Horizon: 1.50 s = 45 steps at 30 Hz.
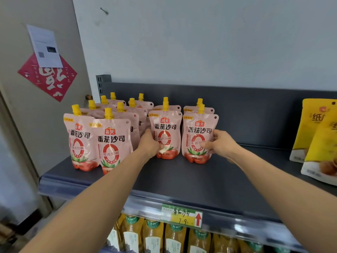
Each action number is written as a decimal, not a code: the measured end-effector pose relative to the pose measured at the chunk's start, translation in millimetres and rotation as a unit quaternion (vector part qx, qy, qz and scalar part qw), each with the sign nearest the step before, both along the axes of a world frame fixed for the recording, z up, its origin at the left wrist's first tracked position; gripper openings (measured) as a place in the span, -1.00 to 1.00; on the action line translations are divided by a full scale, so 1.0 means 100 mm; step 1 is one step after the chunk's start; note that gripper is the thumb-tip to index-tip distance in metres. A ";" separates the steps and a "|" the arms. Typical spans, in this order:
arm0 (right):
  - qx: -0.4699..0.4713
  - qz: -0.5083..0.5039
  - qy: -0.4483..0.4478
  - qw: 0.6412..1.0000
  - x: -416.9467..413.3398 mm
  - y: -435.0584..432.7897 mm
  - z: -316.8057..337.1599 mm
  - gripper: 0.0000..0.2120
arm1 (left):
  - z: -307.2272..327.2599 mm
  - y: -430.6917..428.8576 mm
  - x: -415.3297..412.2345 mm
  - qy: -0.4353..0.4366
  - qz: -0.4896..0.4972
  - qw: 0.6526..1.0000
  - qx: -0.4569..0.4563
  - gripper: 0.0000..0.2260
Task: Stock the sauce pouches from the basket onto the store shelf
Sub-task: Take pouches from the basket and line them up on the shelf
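Head view, both hands on stock. Centre pouch (165, 132): pink, yellow spout cap, upright on the dark grey shelf (191, 181), set back from the front edge. Your left hand (148, 143) grips its lower left edge. The fingers curl round behind the pouch and the thumb sits at the front by the tomato print.

Right pouch (197, 136): same kind, upright, just beside the centre pouch with a narrow gap between them. Your right hand (221, 143) holds its right edge, thumb pressed on the front face and fingers wrapped behind. Part of another pouch shows behind each held one.

Left group of pouches (109, 139): upright in rows toward the shelf's left end, two in front and the rest running back toward the rear panel. The exact count cannot be told. The nearest of them is close to your left wrist.

Outward:
- Yellow snack bags (317, 139) stand at the shelf's right end, well apart from the pouches.
- Price tag (182, 215) with a red arrow is on the front rail.
- Amber bottles (155, 236) fill the tier below.
- Red diamond poster (47, 77) and a white sheet (45, 46) hang on the wall at left.
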State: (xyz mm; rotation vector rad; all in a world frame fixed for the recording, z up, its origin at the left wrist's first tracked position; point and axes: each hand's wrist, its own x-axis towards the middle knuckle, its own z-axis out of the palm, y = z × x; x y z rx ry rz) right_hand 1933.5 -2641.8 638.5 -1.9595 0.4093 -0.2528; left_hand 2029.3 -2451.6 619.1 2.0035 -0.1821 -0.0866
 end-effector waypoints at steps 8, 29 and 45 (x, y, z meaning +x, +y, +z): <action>-0.016 -0.045 -0.015 0.999 0.05 0.12 -0.07 -0.60 | 0.01 0.01 0.08 0.019 -0.023 1.000 0.003 -0.47; -0.252 -0.089 -0.096 0.959 -1.11 0.79 -0.14 -0.79 | 0.03 0.24 -1.09 -0.112 -0.179 0.977 0.018 -0.69; -0.243 0.204 0.247 0.916 -2.71 0.94 -2.26 -0.80 | -1.96 0.70 -2.67 0.127 -0.339 0.885 0.293 -0.76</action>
